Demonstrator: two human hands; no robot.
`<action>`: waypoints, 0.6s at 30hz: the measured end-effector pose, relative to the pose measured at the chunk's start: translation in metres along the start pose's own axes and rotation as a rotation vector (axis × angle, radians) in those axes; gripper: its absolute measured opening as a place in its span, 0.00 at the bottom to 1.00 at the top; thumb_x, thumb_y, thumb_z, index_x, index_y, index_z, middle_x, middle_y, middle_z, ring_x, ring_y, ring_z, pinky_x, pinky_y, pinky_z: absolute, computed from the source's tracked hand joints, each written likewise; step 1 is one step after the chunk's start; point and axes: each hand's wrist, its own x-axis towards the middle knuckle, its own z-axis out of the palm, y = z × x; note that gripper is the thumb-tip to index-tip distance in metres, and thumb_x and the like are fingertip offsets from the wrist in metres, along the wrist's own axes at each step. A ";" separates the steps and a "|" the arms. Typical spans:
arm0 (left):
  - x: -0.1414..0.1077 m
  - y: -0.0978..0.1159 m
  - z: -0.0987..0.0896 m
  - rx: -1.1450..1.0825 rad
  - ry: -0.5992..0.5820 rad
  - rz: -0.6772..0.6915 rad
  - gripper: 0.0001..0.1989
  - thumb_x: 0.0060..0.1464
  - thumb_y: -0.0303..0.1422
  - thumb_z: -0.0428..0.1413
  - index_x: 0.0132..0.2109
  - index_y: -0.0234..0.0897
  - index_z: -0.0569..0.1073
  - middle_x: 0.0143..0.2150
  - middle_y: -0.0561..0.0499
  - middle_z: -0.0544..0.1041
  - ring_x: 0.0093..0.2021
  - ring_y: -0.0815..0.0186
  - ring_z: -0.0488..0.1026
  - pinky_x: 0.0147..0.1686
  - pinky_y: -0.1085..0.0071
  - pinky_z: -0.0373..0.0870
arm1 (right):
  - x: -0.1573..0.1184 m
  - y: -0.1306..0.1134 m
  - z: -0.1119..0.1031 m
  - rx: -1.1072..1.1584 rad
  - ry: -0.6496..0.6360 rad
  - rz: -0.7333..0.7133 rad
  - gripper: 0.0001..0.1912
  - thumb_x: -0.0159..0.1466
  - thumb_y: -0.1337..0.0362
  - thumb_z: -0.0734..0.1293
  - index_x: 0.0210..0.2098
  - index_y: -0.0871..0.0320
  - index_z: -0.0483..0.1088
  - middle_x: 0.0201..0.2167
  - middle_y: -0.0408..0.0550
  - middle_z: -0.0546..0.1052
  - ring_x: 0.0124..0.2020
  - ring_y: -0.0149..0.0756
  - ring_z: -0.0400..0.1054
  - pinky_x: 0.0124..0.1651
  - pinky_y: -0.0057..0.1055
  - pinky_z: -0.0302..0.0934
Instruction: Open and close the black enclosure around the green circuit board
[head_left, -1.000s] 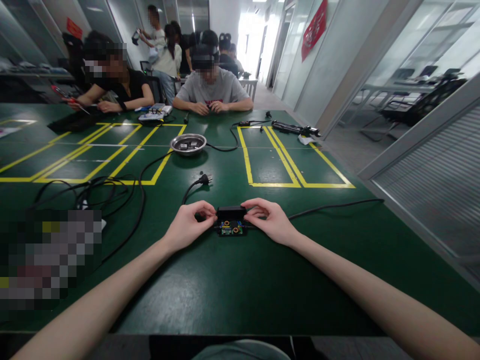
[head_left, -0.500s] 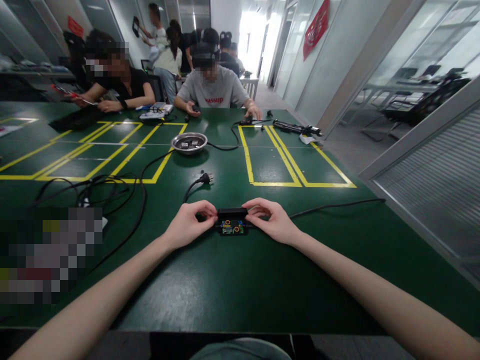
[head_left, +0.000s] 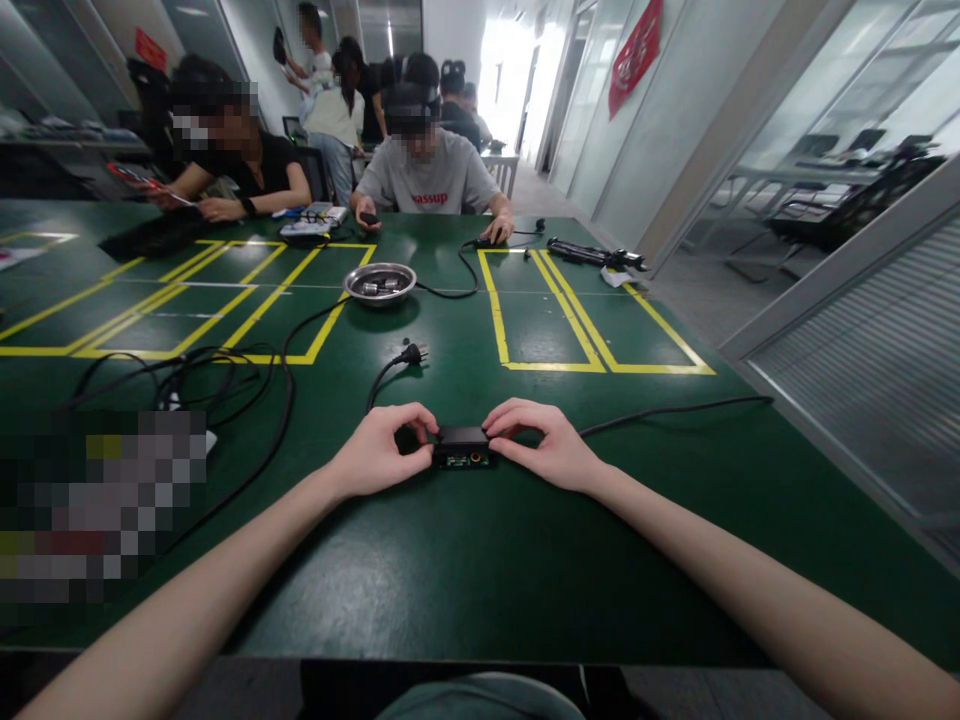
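A black cover is pinched at its two ends between my left hand and my right hand. It is tilted over a small circuit board in a black housing, and hides the board's far part. Green parts and a copper-coloured ring show along the near edge. Fingers and thumb of each hand are curled toward the cover's ends. A black cable runs off to the right from behind my right hand. Behind my left hand, a cable ends in a black plug.
On the green table stands a metal bowl with small metal parts. Tangled cables lie at the left, near a blurred-out object. Yellow tape marks rectangles. A black tool-like object lies at the far right. Two people sit across the table.
The black cover has tipped down toward me over the circuit board, so less of the board shows. Both hands have stayed nearly in place at its ends.
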 end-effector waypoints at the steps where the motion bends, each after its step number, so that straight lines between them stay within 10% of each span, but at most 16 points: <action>1: 0.000 0.000 -0.001 0.013 -0.011 0.007 0.09 0.51 0.34 0.59 0.40 0.38 0.77 0.34 0.51 0.80 0.35 0.62 0.78 0.41 0.67 0.73 | 0.000 0.000 0.000 -0.008 0.002 -0.013 0.04 0.65 0.62 0.72 0.35 0.55 0.79 0.40 0.51 0.82 0.39 0.38 0.78 0.40 0.35 0.75; 7: -0.001 0.000 0.001 0.107 -0.028 0.098 0.26 0.42 0.40 0.72 0.49 0.40 0.75 0.41 0.51 0.81 0.41 0.59 0.79 0.46 0.64 0.73 | -0.004 0.003 0.002 -0.101 -0.007 -0.084 0.04 0.65 0.63 0.72 0.39 0.55 0.79 0.45 0.53 0.83 0.42 0.40 0.79 0.47 0.38 0.76; 18: -0.002 -0.001 0.004 0.213 -0.049 0.195 0.17 0.51 0.34 0.68 0.47 0.39 0.76 0.39 0.52 0.79 0.41 0.61 0.78 0.44 0.66 0.71 | -0.005 0.008 0.003 -0.190 -0.068 -0.231 0.06 0.65 0.65 0.73 0.43 0.56 0.77 0.45 0.54 0.82 0.45 0.40 0.79 0.50 0.38 0.75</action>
